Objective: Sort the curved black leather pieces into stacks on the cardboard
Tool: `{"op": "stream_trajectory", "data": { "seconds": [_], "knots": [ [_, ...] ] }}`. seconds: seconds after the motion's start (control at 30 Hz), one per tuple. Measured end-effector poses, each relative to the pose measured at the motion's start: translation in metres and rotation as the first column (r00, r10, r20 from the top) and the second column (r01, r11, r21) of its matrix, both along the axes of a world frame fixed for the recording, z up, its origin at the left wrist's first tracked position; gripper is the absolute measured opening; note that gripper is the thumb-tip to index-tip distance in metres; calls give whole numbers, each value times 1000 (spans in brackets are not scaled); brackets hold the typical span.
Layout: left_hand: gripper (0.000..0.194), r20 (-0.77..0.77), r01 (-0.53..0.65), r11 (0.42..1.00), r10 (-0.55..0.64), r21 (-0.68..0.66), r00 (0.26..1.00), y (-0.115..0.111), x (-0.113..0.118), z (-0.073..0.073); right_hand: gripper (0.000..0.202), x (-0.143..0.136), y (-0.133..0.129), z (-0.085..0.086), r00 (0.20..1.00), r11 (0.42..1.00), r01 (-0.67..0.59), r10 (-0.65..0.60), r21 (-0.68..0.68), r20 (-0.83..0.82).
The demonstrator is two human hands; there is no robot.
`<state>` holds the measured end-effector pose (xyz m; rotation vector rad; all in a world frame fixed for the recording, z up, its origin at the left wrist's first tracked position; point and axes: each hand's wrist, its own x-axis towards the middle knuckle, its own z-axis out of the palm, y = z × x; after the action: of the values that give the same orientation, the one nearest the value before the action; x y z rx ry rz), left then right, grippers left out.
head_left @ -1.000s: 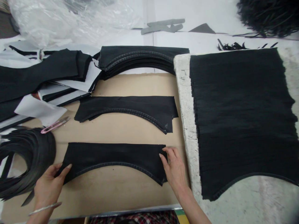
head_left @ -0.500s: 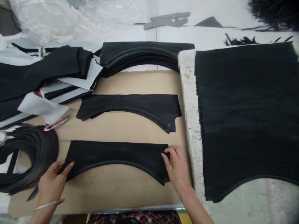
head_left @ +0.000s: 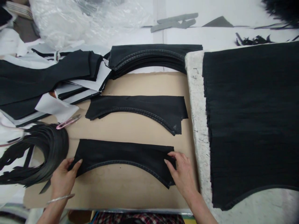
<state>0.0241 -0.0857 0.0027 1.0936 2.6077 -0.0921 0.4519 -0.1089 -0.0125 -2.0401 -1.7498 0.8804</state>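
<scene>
A black fabric piece (head_left: pixel 123 152) with a curved, stitch-marked lower edge lies on the tan board (head_left: pixel 105 193) nearest me. My left hand (head_left: pixel 64 179) is closed on its left end, the thumb on top of the cloth. At the other end, my right hand (head_left: pixel 184 174) pinches the cloth between thumb and fingers below the upper right corner. Farther up the board are similar black pieces (head_left: pixel 140 102), overlapping and slightly offset. Behind them a thicker stack of curved black pieces (head_left: pixel 154 51) sits at the board's far edge.
To the right, a large spread of layered black pieces (head_left: pixel 252 124) covers a pale, worn block (head_left: pixel 198 124). Pink-handled thread snips (head_left: pixel 67 122) lie near a coil of black strips (head_left: pixel 56 146). Black and white cut pieces (head_left: pixel 70 68) and clear plastic (head_left: pixel 77 21) occupy the far left.
The view has shifted, so everything sits farther right in the picture. My right hand has slid slightly down the cloth's right end; my left hand keeps its hold.
</scene>
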Motion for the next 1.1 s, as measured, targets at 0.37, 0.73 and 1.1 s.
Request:
{"op": "stream_trajectory", "data": {
  "seconds": [0.37, 0.73, 1.1],
  "knots": [
    [45, 21, -45, 999, 45, 13, 999, 1, 2, -2, 6, -1, -13, 0, 993, 995, -94, 97, 40, -67],
    [44, 41, -69, 997, 67, 34, 997, 4, 10, 4, 7, 1, -6, 1, 978, 978, -200, 195, 53, 78],
    [44, 68, -53, 994, 47, 91, 997, -1, 3, -3, 8, 3, -6, -6, 982, 975, -180, 169, 132, 89]
  ]
}}
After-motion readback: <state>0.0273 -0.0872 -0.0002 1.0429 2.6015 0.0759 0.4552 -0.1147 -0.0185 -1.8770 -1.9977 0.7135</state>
